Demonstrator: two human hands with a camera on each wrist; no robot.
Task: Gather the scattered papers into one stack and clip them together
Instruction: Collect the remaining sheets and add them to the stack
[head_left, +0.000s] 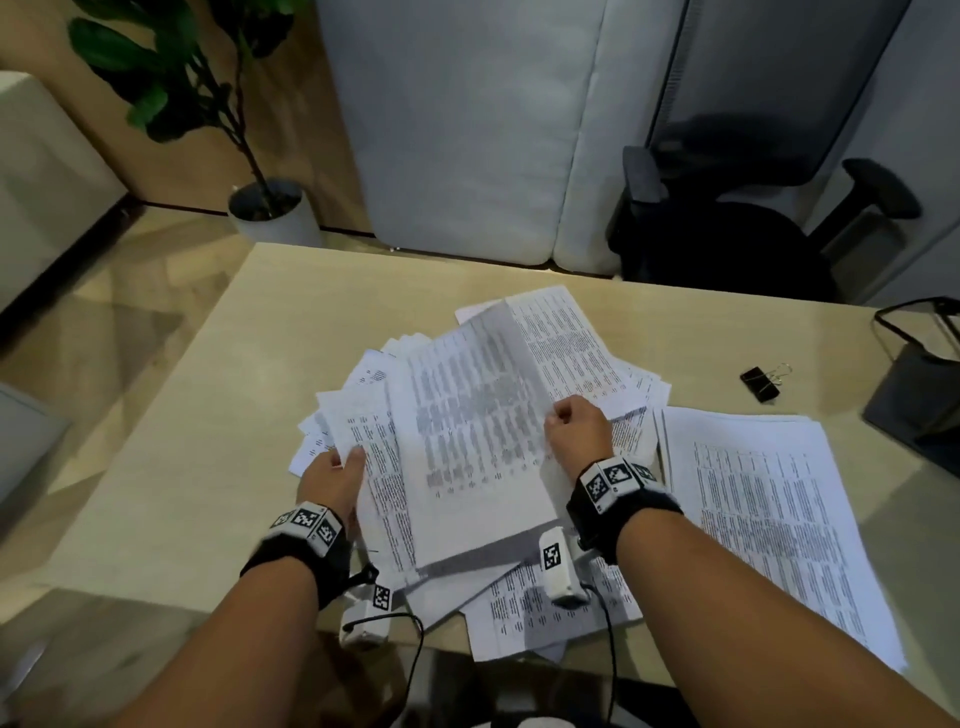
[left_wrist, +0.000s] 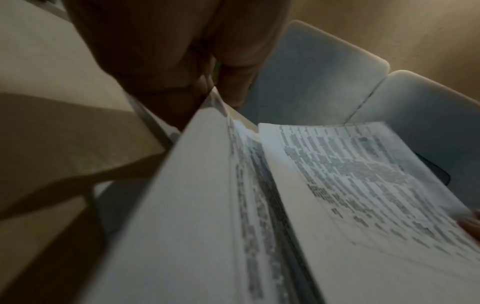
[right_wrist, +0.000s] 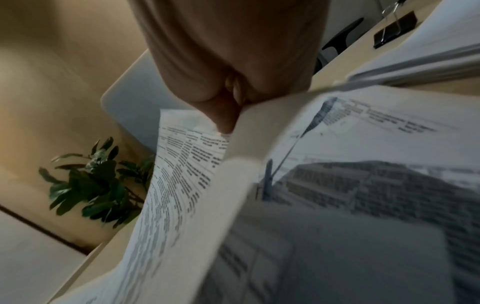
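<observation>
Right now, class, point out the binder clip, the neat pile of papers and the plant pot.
binder clip (head_left: 759, 383), head view, on its black body.
neat pile of papers (head_left: 769, 519), head view, on the top sheet's printed middle.
plant pot (head_left: 280, 224), head view, on its white wall.

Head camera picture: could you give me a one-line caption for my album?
Two hands, left hand and right hand, lift printed papers from a scattered pile; binder clip waits aside.

Left hand (left_wrist: 166, 61) fingers (left_wrist: 233, 67) pinching blurred printed papers (left_wrist: 337, 174).

Light wooden table (head_left: 208, 415) with scattered papers (head_left: 769, 519), black binder clip (head_left: 759, 383), perhaps a tray (head_left: 914, 405).
</observation>
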